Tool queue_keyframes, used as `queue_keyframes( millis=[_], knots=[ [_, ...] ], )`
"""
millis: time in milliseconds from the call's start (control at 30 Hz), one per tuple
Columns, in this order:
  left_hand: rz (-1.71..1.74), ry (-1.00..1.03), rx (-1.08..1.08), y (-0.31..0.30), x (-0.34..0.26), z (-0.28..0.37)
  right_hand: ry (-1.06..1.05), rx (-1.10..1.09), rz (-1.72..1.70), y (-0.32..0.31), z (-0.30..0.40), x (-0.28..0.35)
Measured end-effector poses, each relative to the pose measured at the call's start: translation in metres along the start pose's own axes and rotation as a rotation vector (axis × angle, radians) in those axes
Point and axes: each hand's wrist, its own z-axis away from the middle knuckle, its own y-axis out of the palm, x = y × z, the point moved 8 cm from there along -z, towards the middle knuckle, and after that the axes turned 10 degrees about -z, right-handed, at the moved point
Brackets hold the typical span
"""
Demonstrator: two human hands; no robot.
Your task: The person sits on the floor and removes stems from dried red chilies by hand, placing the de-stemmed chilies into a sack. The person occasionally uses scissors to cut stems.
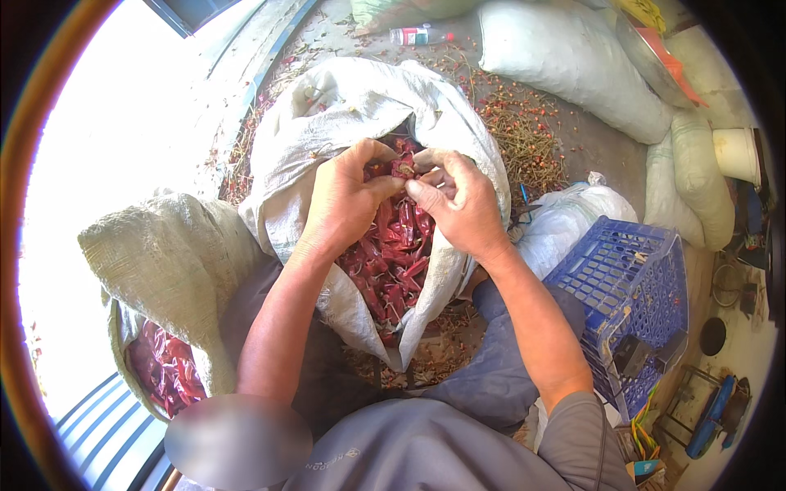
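Between my knees stands a white woven sack (pixel 288 147) with its mouth rolled open. Many dried red chili peppers (pixel 393 251) fill it. Over the sack's opening, my left hand (pixel 353 196) pinches one dried chili pepper (pixel 403 167) between thumb and fingers. From the other side, my right hand (pixel 457 199) meets it with curled fingers, the thumb and fingertips at the same pepper's stem end. Whether the right fingertips grip the stem or only touch it is too small to tell.
At left, another woven sack (pixel 172 264) holds more red chilies (pixel 166 368). A blue plastic crate (pixel 620 282) stands right, beside a white sack (pixel 571 215). Stems and scraps (pixel 522 141) litter the floor. Beyond lie a plastic bottle (pixel 420 35) and a full sack (pixel 565 61).
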Motion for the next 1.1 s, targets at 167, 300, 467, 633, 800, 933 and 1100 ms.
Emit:
queue_keyframes(
  millis=[167, 300, 467, 633, 800, 933, 1100],
  knots=[
    [-0.263, 0.209, -0.129, -0.001, -0.012, 0.001, -0.157, 0.047, 0.302, 0.004, -0.004, 0.03],
    [-0.28, 0.258, -0.196, 0.0, -0.016, 0.004, -0.319, -0.027, 0.551, 0.011, -0.002, 0.037],
    [-0.365, 0.314, -0.266, -0.002, -0.019, 0.005, -0.372, -0.021, 0.703, 0.019, -0.002, 0.036],
    [-0.337, 0.249, -0.215, 0.003, -0.012, 0.005, -0.408, -0.016, 0.592, 0.016, -0.003, 0.033],
    [0.115, 0.056, -0.059, 0.009, 0.008, 0.0, 0.185, -0.028, -0.219, 0.009, -0.003, 0.002],
    [0.429, -0.122, 0.064, 0.023, 0.017, 0.006, 0.287, -0.103, -0.825, 0.007, -0.005, -0.007],
    [0.48, -0.091, 0.078, 0.029, 0.013, 0.007, 0.114, -0.331, -0.374, -0.042, -0.035, -0.006]
  ],
)
